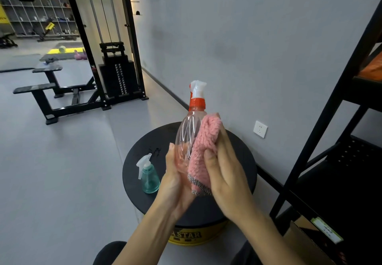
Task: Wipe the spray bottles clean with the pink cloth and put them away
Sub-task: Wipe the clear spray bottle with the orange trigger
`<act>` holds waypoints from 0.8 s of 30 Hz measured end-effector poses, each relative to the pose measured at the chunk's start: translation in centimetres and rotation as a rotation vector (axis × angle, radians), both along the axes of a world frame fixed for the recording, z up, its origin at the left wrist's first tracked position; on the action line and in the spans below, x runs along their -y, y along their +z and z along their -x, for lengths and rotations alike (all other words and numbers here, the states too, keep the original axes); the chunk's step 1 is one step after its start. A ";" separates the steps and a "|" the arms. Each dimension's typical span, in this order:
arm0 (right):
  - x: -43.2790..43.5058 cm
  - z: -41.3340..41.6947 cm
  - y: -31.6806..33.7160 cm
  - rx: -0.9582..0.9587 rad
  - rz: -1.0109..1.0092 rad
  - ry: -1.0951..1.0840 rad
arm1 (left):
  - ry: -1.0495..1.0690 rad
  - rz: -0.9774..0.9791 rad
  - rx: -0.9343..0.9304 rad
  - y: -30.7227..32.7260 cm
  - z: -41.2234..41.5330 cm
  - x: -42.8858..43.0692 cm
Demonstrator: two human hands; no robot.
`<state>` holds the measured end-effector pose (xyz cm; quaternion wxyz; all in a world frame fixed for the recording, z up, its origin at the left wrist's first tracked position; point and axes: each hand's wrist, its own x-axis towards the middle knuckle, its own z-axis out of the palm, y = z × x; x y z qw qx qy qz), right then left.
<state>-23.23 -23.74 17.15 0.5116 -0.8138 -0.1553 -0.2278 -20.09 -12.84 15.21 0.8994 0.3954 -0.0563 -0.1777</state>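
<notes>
Right now our left thumb (172,151) and the fingers behind it are curled round the lower body of the clear bottle (186,140), so the left hand (175,184) grips it near its base. Our right thumb (208,157) pins the cloth (204,140) against the palm, while the straighter fingers press the pink pile flat to the bottle's right flank. The right hand (225,171) holds the cloth and nothing else. The hands face each other with bottle and cloth between them, raised above the stool (140,146) and not resting on it.

We judge that one relation matters. The bottle lies just left of the right-hand fingers, touching them through the cloth. Its long axis runs nearly upright, base down in the left palm, with the white trigger head (197,89) up and leaning slightly right. The cloth covers the right side from the shoulder to near the base. A stroke would run along that axis, or the left hand would turn the bottle about it to bring the bare left side round. Which way the spout faces we cannot tell.

Further out, the teal bottle (149,175) stands upright on the stool, just left of the left wrist and apart from it. We judge it awaits its turn. A black rack (324,120) stands to our right and is a likely place for putting the bottles away.
</notes>
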 end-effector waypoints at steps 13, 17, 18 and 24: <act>1.7 -2.5 3.0 -0.114 -0.123 0.022 | -0.075 0.021 0.020 -0.3 0.4 0.7; 1.0 -1.3 1.1 -0.104 -0.125 0.090 | -0.051 0.037 0.021 0.2 0.0 0.2; 0.7 -0.9 0.3 -0.094 -0.121 0.089 | -0.047 0.025 0.022 0.3 -0.2 -0.1; 0.4 -0.5 -0.9 -0.098 -0.152 0.063 | -0.056 -0.007 0.056 0.2 0.0 -0.2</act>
